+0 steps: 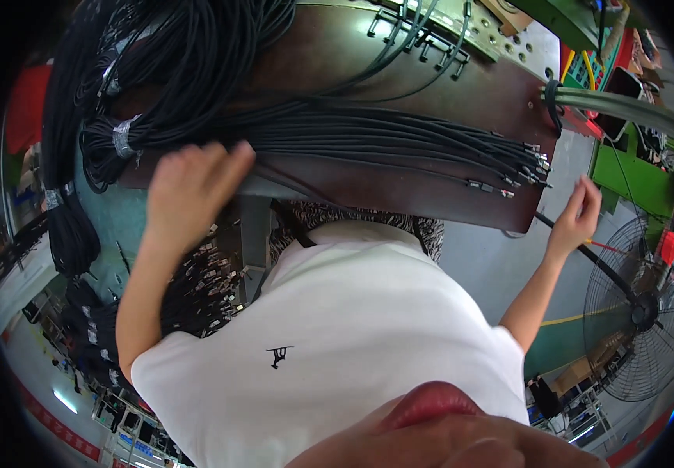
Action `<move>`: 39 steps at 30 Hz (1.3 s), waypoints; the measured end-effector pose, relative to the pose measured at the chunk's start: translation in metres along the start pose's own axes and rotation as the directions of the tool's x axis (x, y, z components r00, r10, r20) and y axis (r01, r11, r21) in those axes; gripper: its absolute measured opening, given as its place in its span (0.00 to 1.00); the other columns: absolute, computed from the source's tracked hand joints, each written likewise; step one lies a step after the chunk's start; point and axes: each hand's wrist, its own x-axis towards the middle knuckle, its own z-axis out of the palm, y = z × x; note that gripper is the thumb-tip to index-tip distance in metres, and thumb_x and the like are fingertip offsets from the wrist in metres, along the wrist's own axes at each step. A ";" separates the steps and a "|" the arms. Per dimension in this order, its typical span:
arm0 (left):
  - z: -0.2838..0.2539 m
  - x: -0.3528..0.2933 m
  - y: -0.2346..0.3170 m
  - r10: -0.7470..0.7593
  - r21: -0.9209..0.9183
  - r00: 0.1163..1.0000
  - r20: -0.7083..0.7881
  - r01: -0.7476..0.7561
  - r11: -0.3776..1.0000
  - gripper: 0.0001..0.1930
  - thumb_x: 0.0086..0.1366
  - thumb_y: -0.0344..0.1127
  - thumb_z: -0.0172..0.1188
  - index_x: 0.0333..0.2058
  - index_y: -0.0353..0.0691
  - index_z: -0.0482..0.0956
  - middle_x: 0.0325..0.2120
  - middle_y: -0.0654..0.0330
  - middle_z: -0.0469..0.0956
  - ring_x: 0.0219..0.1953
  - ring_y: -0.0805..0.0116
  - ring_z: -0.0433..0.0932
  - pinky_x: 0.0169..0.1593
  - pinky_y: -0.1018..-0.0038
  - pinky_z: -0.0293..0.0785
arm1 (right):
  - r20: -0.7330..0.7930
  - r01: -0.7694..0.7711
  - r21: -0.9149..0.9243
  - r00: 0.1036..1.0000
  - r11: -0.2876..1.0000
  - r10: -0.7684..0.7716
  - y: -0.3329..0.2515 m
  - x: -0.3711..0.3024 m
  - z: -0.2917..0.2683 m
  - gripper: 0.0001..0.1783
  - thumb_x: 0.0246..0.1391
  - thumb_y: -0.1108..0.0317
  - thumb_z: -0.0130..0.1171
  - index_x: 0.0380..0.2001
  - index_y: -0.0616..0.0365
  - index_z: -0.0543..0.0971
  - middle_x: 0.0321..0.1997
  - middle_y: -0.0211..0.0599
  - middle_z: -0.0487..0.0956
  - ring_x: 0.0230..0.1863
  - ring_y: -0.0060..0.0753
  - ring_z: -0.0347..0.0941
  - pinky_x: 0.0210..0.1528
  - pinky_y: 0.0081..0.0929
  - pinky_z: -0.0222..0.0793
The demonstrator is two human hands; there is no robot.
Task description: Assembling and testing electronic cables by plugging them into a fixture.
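My left hand [194, 186] is at the near edge of the table, its fingers stretched over a bundle of thin black cables [337, 134]. The hand is slightly blurred, and I see nothing gripped in it. The cables run lengthwise across the table, with small metal connectors [536, 160] at their right ends. A silvery tie [123, 139] binds their coiled left end. One cable with a connector [489, 187] lies a little apart from the others, closer to me. My right hand [575, 220] is raised beyond the table's right edge, fingers loosely bent and apart, holding nothing visible.
A large heap of black cables [188, 54] covers the back left of the brown table [430, 199]. At the back stands a row of black hooks [423, 43] with cables through it. A metal bar [625, 105] is at the right, above a black fan [641, 308].
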 end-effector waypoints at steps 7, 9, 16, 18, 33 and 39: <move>0.035 0.038 -0.021 -0.019 -0.227 0.983 -0.185 -0.024 0.974 0.14 0.52 0.27 0.66 0.40 0.39 0.81 0.34 0.62 0.78 0.36 0.64 0.78 0.41 0.69 0.74 | 0.327 0.699 -0.155 0.703 0.698 -0.631 -0.126 0.081 0.144 0.13 0.55 0.59 0.64 0.40 0.53 0.79 0.34 0.34 0.77 0.35 0.38 0.75 0.38 0.29 0.71; 0.032 0.035 -0.020 -0.186 -0.338 0.974 -0.127 0.134 0.932 0.12 0.52 0.27 0.66 0.38 0.38 0.80 0.34 0.59 0.78 0.36 0.62 0.78 0.41 0.69 0.74 | 0.339 0.609 -0.135 0.769 0.781 -0.542 -0.121 0.077 0.141 0.14 0.55 0.58 0.64 0.39 0.54 0.78 0.33 0.35 0.75 0.35 0.40 0.74 0.37 0.30 0.70; -0.001 0.058 -0.015 -0.419 -0.634 0.857 0.299 0.507 0.584 0.10 0.57 0.27 0.63 0.37 0.39 0.74 0.31 0.56 0.77 0.34 0.56 0.79 0.39 0.65 0.74 | 0.281 0.008 -0.201 0.959 0.980 0.050 -0.047 0.053 0.007 0.11 0.54 0.64 0.65 0.39 0.56 0.79 0.35 0.36 0.79 0.36 0.38 0.78 0.37 0.29 0.73; -0.011 0.084 0.020 -0.382 -0.482 0.860 0.337 0.506 0.715 0.14 0.59 0.31 0.62 0.44 0.44 0.73 0.31 0.57 0.78 0.32 0.59 0.80 0.34 0.64 0.75 | 0.232 -0.040 -0.263 0.967 0.964 0.103 -0.035 0.052 -0.021 0.12 0.54 0.64 0.65 0.40 0.55 0.79 0.35 0.36 0.79 0.36 0.38 0.78 0.38 0.29 0.73; -0.016 0.188 0.148 0.156 -0.774 0.912 0.379 0.405 -0.487 0.15 0.71 0.37 0.54 0.51 0.36 0.74 0.16 0.66 0.70 0.17 0.78 0.69 0.22 0.78 0.64 | 0.569 0.418 0.310 0.638 0.854 -0.519 -0.120 0.141 0.186 0.20 0.53 0.58 0.58 0.40 0.65 0.77 0.41 0.55 0.78 0.45 0.54 0.74 0.51 0.39 0.69; -0.022 0.124 0.128 0.029 -0.451 0.874 0.485 0.278 -0.848 0.20 0.72 0.40 0.54 0.60 0.43 0.67 0.22 0.67 0.72 0.18 0.83 0.64 0.23 0.84 0.57 | 0.434 0.687 0.227 0.563 0.690 -0.703 -0.079 0.121 0.149 0.15 0.57 0.71 0.59 0.48 0.53 0.78 0.44 0.35 0.76 0.44 0.44 0.74 0.45 0.33 0.71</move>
